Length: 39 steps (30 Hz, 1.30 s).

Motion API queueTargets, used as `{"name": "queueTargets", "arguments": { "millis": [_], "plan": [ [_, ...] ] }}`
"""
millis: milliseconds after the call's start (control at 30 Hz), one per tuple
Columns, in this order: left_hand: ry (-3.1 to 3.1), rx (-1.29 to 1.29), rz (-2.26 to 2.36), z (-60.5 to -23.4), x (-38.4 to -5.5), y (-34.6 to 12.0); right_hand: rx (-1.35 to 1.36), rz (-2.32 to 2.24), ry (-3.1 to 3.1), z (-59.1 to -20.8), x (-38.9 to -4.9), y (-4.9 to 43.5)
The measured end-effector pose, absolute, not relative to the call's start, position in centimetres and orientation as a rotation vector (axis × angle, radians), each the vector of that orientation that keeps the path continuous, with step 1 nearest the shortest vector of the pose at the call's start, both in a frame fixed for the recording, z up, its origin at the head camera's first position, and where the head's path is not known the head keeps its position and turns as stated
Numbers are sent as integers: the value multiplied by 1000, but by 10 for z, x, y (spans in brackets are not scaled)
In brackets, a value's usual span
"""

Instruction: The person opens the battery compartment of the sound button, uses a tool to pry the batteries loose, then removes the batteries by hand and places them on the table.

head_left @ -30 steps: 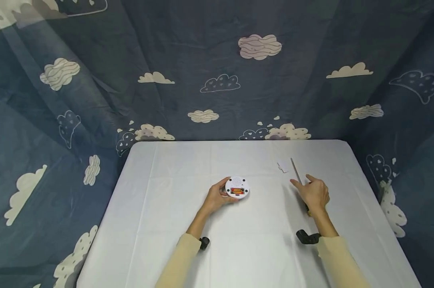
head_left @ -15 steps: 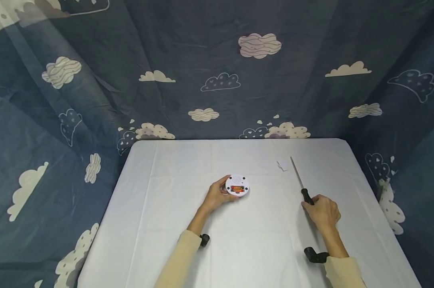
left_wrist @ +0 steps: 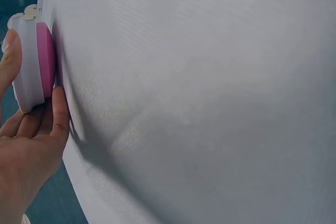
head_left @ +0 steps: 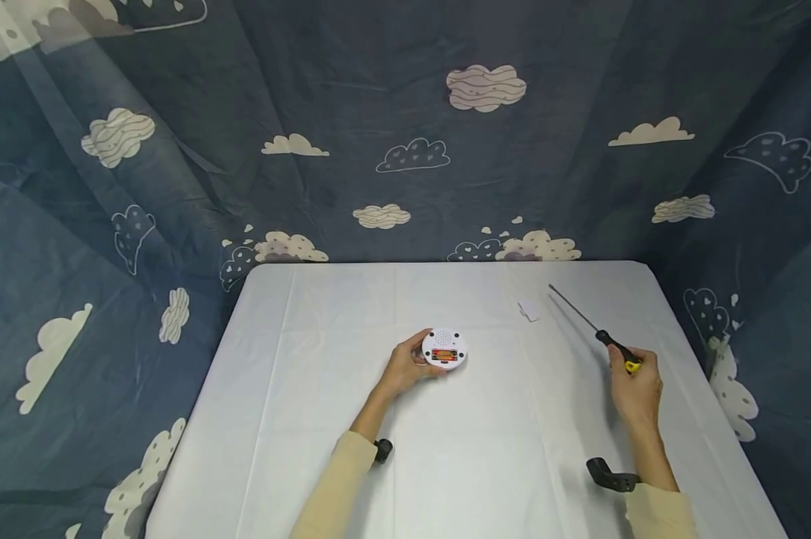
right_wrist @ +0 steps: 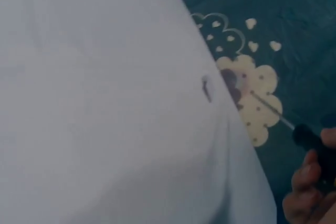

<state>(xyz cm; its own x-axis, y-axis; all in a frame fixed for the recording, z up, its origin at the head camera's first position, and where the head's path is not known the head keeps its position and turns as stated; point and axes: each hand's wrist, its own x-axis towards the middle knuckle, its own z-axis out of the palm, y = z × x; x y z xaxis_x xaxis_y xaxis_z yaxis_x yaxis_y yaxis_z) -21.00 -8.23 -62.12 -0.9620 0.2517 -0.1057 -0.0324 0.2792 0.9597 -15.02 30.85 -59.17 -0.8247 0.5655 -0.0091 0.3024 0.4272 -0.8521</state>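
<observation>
Left of the table's middle, my left hand (head_left: 400, 370) grips a round white device (head_left: 453, 341) by its side, thumb below and fingers above. Its underside faces up, with speaker holes and an uncovered battery compartment holding orange-and-black batteries (head_left: 444, 355). The left wrist view shows the device's pink face (left_wrist: 46, 59) turned toward the tablecloth. Over on the right, my right hand (head_left: 637, 389) holds a screwdriver (head_left: 610, 338) by its black-and-yellow handle, the long shaft pointing away and to the left. Part of the handle is hidden by the fingers.
A small white piece with a dark edge (head_left: 529, 311) lies on the white-covered table (head_left: 325, 389), left of the screwdriver's tip. Dark blue cloth with a cloud pattern (head_left: 338, 97) hangs around the far and side edges. Black cameras (head_left: 610, 477) sit on the wrists.
My right hand has drawn back and to the right, and the screwdriver has swung to a more slanted angle, its handle now in the grip. The left hand and device stay in place.
</observation>
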Motion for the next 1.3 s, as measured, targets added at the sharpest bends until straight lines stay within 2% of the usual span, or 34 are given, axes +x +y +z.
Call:
{"name": "queueTargets", "arguments": {
  "millis": [200,300,467,667,1000,1300],
  "plan": [
    [2280,197,1775,-621,-210,-82,-473,1993,-2068,-574,-153,309],
    [2280,191,1785,-620,-211,-82,-244,2055,-2117,-564,-155,305],
    [2276,189,1795,-620,-211,-81,-66,1883,-2344,-549,-155,290],
    [2265,185,1815,-620,-210,-80,-106,1603,-2575,-541,-159,274],
    [2253,202,1837,-621,-210,-79,-47,1443,-2716,-536,-165,264],
    [2371,222,1764,-618,-208,-76,89,1103,-2873,-495,-175,243]
  ]
}}
